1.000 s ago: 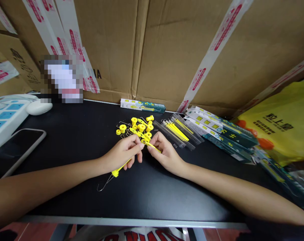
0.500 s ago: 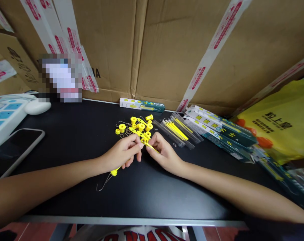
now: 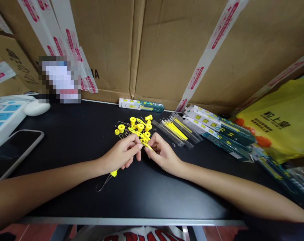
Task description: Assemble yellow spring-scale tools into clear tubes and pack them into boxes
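My left hand is closed, thumb and forefinger pinched at the left end of a narrow yellow plastic strip; what lies between its fingertips is too small to make out. Fingers of my right hand are closed on the strip's other end. Just beyond the fingertips is a pile of yellow plastic caps, yellow parts and bent wire hooks. Partly hidden beneath my left hand, a yellow piece with a long wire hook lies on the black table.
Clear plastic tubes, yellow strips with springs and small loose springs lie right of the pile. Printed boxes and a yellow bag stand further right. A phone and power strip are left; cardboard walls the back.
The yellow strip between my hands has turned slightly and shows less of its right end. My right fingers have shifted a little along it; the camera view has moved slightly.
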Tool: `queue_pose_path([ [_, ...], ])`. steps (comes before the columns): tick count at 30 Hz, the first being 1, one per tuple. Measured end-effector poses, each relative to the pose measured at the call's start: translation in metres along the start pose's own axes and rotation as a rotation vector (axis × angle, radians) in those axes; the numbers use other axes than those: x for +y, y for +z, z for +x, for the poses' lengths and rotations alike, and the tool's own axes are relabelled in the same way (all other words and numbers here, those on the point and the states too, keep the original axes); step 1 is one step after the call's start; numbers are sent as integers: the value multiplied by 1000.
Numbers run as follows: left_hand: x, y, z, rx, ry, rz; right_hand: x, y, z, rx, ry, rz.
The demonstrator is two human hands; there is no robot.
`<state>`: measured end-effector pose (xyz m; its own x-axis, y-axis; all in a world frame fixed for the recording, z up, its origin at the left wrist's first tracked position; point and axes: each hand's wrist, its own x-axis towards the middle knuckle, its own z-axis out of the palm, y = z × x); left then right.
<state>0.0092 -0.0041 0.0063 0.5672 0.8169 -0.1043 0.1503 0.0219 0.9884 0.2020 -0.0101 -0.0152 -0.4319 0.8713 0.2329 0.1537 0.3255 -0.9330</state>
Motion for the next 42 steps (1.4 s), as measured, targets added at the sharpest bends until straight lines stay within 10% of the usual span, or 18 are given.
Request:
queue_pose_path([
  [42,-1,1,2,47,3,-22,-9,0,8,48,119,164],
])
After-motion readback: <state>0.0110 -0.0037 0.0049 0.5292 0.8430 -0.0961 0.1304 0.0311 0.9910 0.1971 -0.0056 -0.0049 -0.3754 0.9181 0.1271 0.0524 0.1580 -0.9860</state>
